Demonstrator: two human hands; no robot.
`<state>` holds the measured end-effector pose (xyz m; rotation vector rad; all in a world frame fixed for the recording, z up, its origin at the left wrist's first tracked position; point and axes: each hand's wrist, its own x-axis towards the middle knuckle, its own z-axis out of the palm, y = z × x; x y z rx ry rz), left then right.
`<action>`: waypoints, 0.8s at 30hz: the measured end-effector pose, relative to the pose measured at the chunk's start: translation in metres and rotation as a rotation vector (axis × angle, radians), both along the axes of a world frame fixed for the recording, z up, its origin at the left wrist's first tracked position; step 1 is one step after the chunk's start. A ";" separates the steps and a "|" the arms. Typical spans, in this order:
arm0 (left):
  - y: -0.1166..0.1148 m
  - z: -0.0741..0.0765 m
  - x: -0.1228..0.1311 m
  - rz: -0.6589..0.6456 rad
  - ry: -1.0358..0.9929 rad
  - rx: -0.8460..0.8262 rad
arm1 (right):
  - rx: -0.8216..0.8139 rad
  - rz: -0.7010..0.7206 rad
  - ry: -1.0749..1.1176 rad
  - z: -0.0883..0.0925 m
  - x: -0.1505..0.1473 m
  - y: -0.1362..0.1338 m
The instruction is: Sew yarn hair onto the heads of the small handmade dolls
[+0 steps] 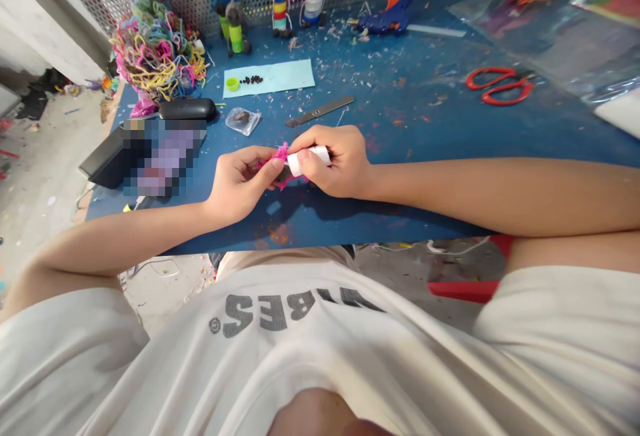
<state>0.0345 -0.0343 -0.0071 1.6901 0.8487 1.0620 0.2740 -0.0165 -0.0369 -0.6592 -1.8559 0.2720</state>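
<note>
Near the table's front edge, my left hand [235, 183] pinches some bright pink yarn [283, 151] between thumb and fingertips. A short white cylinder [295, 165] is gripped in my right hand [345, 159], its left end against the pink yarn. Whether the yarn is fastened to the cylinder I cannot tell, as fingers cover part of both. Just beyond my hands lie a flat metal blade [320, 112] and a small clear plastic bag [243, 121] with something dark inside.
A blue glue gun [393, 19] and red-handled scissors [503, 85] lie on the blue table [400, 116]. Small yarn-haired dolls [280, 9] stand at the back. To the left are a tangled yarn heap [155, 49], a black case [187, 110] and a blurred phone [167, 159].
</note>
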 end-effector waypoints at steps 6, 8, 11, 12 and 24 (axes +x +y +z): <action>0.000 -0.001 0.000 -0.027 -0.027 -0.015 | 0.083 0.051 0.074 0.003 -0.003 0.000; -0.001 -0.001 0.001 -0.023 -0.017 -0.007 | 0.092 0.046 0.083 0.002 -0.004 -0.001; -0.001 -0.001 0.002 -0.010 -0.008 -0.005 | 0.087 0.043 0.087 0.002 -0.005 -0.001; -0.001 -0.001 0.002 -0.008 -0.012 -0.011 | 0.081 0.036 0.086 0.002 -0.005 -0.001; 0.001 -0.009 -0.001 -0.017 0.023 0.020 | 0.066 0.000 0.041 0.001 -0.002 -0.001</action>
